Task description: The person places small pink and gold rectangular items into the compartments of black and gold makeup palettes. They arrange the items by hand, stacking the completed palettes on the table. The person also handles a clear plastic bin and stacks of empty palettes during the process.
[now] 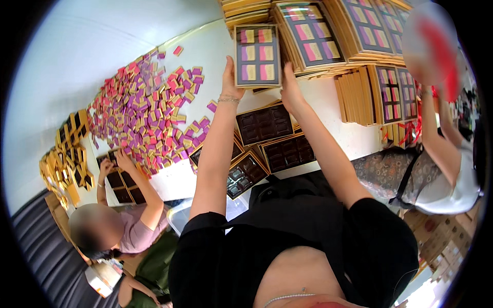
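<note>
Stretched out over the table, both my arms hold a flat gold-edged box (257, 61) with small pink, purple and gold wrapped pieces under its clear top. My left hand (232, 79) grips its left side, the thumb along the edge. On the opposite side, my right hand (291, 91) presses against the lower right edge; its far fingers are partly hidden. The box is beside a tall stack of similar filled boxes (294, 13). Between my forearms lie gold-edged boxes with dark brown moulded trays (264, 124), no wrapped pieces in them.
A large heap of small wrapped pieces (146, 102) spreads over the white table (210, 46) at left. More stacked boxes (357, 97) stand at right. A co-worker at lower left handles a dark tray (120, 179); another person (441, 154) stands at right. Gold-edged pieces (72, 149) pile far left.
</note>
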`<state>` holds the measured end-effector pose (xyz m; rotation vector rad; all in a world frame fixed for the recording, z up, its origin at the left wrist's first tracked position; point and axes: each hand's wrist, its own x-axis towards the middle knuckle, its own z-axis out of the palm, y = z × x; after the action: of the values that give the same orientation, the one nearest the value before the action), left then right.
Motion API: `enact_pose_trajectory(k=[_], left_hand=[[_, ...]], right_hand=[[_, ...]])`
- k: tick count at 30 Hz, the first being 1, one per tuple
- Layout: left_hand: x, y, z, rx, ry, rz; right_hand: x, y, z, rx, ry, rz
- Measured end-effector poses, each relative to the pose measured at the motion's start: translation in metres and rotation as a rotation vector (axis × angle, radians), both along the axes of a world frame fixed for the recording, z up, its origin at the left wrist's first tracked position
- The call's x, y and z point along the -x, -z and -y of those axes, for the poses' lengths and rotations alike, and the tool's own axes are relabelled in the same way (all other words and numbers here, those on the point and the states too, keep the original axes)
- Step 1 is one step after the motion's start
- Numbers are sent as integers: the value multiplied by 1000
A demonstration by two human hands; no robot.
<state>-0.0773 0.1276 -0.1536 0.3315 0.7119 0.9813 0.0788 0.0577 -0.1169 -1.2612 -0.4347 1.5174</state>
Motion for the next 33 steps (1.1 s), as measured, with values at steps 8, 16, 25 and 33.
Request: enact_pose_trajectory(k=[8,16,25,33], left_hand=[[-39,-19,11,108,-90,118],[42,1,67,-506,3,-974],[176,26,293,-347,-383,-1385],[136,26,308,-177,-405,-1268]], right_hand=[[10,-36,-15,62,239,-643],[-42,-27,54,101,-80,-58],[-70,45,167,37,-485,502],[-50,48,122,134,-553,359]])
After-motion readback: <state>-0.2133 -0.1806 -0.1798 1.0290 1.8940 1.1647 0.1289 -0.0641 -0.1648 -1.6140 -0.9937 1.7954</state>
